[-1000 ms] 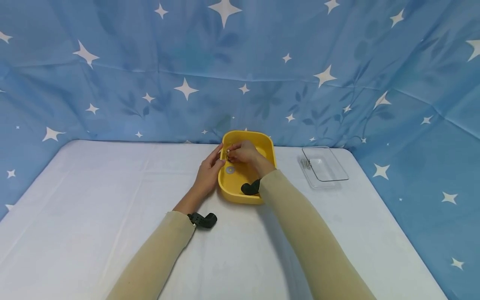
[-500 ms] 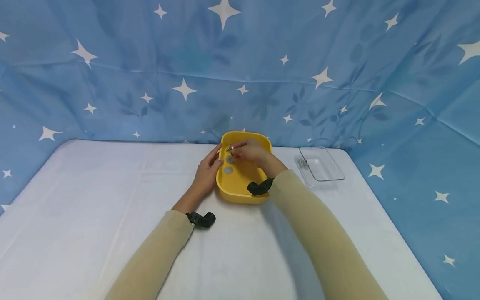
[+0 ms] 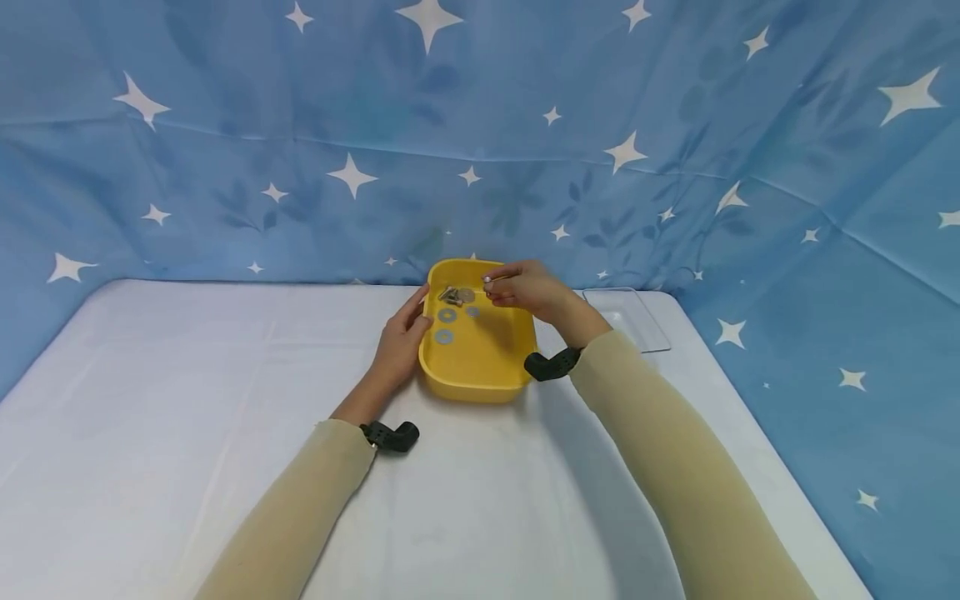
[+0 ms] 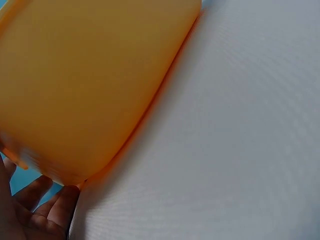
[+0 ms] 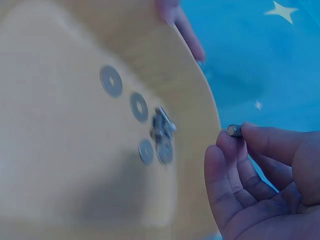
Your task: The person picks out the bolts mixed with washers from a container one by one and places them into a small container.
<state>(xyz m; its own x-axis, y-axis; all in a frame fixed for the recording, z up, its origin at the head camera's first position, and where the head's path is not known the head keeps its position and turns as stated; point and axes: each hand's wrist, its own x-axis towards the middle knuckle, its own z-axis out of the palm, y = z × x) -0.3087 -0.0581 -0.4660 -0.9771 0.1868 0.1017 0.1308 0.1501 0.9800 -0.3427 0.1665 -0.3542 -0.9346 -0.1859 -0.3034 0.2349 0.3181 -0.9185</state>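
Note:
A yellow plastic tray (image 3: 474, 393) stands at the back of the table, its left side held by my left hand (image 3: 397, 343). That hand's fingers lie along the outside wall and the thumb is at the rim; the left wrist view shows part of the fingers (image 4: 57, 207) against the tray. My right hand (image 3: 538, 293), over the tray's right back part, pinches a small threaded metal bolt (image 5: 234, 130) between thumb and fingertips. Several flat grey washers (image 5: 111, 81) lie on the tray floor, beside a small heap of metal bolts (image 5: 163, 125) near the back left corner.
A clear plastic box (image 3: 651, 323) sits to the right of the tray, partly hidden behind my right wrist. A white cloth (image 3: 247, 400) covers the table. A blue star-patterned curtain (image 3: 420, 125) hangs directly behind the tray.
My right hand has lifted from the heap and moved right with a bolt, uncovering the washers and remaining bolts. My left hand stays on the tray; the whole view has shifted slightly.

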